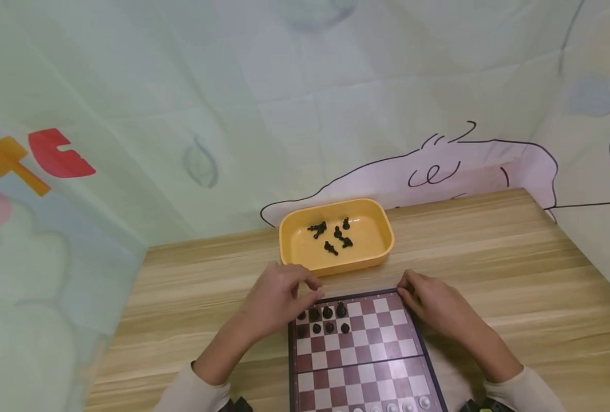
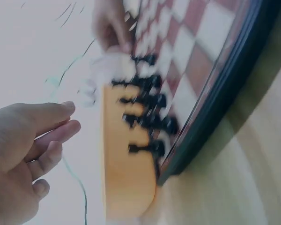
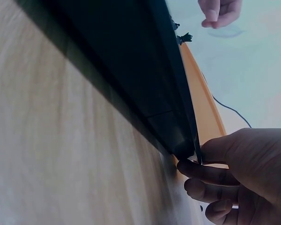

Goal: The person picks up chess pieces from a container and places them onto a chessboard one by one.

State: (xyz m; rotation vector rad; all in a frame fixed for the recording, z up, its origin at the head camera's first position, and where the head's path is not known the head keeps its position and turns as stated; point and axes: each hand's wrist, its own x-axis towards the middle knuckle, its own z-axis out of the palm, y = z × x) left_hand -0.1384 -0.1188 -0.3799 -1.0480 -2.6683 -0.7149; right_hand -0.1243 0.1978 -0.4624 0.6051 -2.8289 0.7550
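Observation:
A brown-and-white checkered chessboard (image 1: 382,337) lies on the table. My right hand (image 1: 436,303) grips its far right corner between thumb and fingers, as the right wrist view shows at the board's dark side (image 3: 173,126). Over the far left corner hovers my left hand (image 1: 276,297), thumb and forefinger a little apart with nothing between them. Black chess pieces (image 1: 328,312) stand in two rows at the far left of the board, partly hidden by that hand. In the left wrist view, the left fingers (image 2: 51,133) are clear of the upright black pieces (image 2: 150,123).
Behind the board sits a yellow tray (image 1: 374,232) with several black chess pieces (image 1: 331,248) lying in it. White pieces (image 1: 408,407) line the board's near edge. The wooden table (image 1: 516,274) meets a printed cloth wall (image 1: 233,114) at the back.

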